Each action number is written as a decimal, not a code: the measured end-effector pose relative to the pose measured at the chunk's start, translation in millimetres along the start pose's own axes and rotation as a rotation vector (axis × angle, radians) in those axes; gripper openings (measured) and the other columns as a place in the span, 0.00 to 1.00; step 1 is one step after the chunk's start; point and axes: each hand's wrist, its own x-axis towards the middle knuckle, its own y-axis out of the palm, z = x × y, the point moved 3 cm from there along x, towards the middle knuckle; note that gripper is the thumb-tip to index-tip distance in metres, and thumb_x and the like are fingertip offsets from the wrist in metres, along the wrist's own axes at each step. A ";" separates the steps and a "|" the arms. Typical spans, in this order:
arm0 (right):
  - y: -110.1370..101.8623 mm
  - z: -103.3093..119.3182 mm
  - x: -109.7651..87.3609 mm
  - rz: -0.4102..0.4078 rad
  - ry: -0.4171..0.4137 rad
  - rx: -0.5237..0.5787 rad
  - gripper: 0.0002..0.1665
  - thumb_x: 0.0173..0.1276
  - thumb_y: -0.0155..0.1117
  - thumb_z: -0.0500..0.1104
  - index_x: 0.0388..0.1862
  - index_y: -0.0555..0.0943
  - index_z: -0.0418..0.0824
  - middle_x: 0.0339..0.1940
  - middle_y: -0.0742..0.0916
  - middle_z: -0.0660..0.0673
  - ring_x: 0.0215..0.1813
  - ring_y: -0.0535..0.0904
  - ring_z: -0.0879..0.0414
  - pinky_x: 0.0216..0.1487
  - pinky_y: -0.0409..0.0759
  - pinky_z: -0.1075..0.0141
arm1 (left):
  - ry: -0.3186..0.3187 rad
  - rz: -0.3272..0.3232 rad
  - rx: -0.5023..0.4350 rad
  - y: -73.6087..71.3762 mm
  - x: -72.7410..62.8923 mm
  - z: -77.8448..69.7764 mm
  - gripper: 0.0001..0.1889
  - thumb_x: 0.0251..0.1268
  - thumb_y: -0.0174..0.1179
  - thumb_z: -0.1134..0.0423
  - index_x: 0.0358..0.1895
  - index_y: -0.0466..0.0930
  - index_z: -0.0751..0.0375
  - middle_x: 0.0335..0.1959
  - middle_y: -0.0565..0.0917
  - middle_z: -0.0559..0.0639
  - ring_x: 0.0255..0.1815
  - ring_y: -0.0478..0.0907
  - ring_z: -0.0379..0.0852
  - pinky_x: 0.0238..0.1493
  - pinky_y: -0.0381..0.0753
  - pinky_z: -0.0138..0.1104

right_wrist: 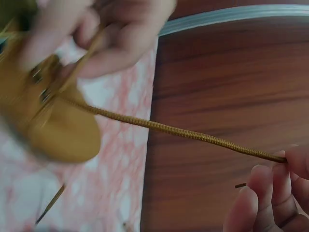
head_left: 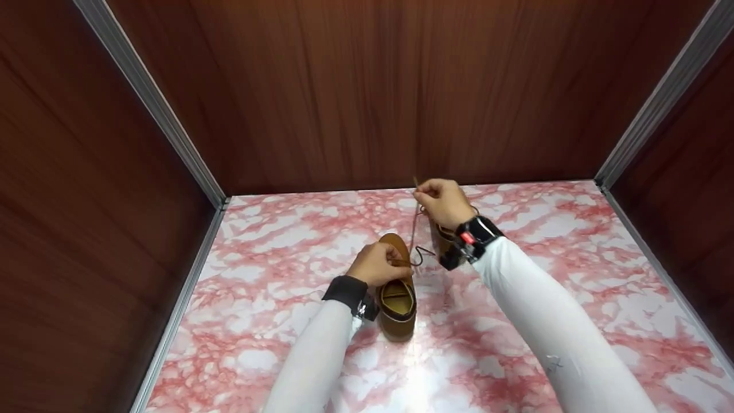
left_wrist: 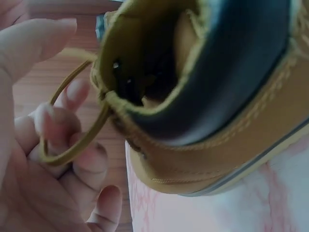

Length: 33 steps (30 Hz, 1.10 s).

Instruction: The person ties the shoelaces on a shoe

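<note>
A tan ankle shoe with a dark padded collar stands upright on the floor, toe toward the back wall. My left hand is over its front, holding a brown shoelace. In the left wrist view the lace loop crosses the curled fingers beside the shoe's opening. Farther forward and to the right, my right hand pinches the lace near its end. Between shoe and fingertips that lace runs straight in the right wrist view. A second tan shoe lies partly hidden below my right hand and wrist.
The floor has a red and white marbled surface. Dark wooden panels rise at the back, left and right, with grey metal strips along the corners. Another lace end shows near the shoe in the right wrist view.
</note>
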 end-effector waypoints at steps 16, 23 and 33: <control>-3.9 -25.7 -5.3 0.083 0.026 0.047 0.14 0.78 0.63 0.40 0.53 0.86 0.32 0.36 0.89 0.39 0.30 0.82 0.61 0.31 0.81 0.74 | -0.036 -0.007 -0.192 6.3 -1.7 12.8 0.17 0.73 0.63 0.54 0.23 0.76 0.51 0.20 0.72 0.39 0.25 0.70 0.37 0.30 0.69 0.28; -7.5 -59.0 -17.1 0.115 0.091 0.005 0.14 0.78 0.63 0.42 0.51 0.86 0.33 0.34 0.89 0.40 0.29 0.82 0.59 0.31 0.82 0.71 | -0.058 -0.011 -0.247 5.0 -1.3 14.0 0.22 0.77 0.59 0.54 0.19 0.69 0.48 0.18 0.69 0.39 0.22 0.68 0.38 0.27 0.67 0.29; 20.4 -79.0 -39.3 0.256 0.000 -0.057 0.09 0.74 0.66 0.38 0.47 0.87 0.34 0.27 0.87 0.42 0.24 0.78 0.62 0.27 0.77 0.72 | -0.097 -0.032 -0.349 4.1 -1.0 13.4 0.23 0.80 0.55 0.53 0.19 0.72 0.49 0.16 0.73 0.40 0.21 0.70 0.39 0.30 0.71 0.29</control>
